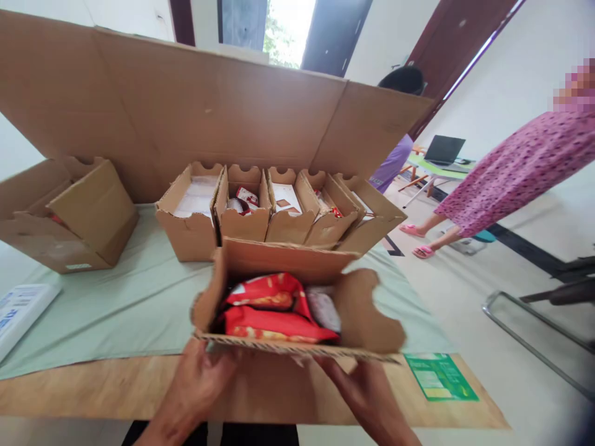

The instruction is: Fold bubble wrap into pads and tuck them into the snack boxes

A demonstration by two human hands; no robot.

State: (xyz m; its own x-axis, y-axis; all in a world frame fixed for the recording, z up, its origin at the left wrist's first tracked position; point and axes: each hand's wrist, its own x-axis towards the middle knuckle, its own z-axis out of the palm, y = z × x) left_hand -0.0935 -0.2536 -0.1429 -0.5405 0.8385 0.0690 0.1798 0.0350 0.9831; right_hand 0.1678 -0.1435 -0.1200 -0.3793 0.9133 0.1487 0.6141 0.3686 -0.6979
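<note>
An open cardboard box (297,248) is tilted towards me above the near part of the table. Inside it lie red snack packets (279,325) and a whitish packet (324,310). My left hand (204,371) grips the box at the lower left of its near side, while my right hand (356,384) holds the lower right. The fingers of both hands are partly hidden beneath the box. Behind it stands a row of several narrow cardboard boxes (193,238) with packets and white items inside.
A larger cardboard box (60,241) stands at the left, near a white flat package (28,313). A tall cardboard panel (223,118) rises behind the row. Green printed sheet (441,378) lies at the table's right edge. A person in a pink patterned garment (506,167) stands at right.
</note>
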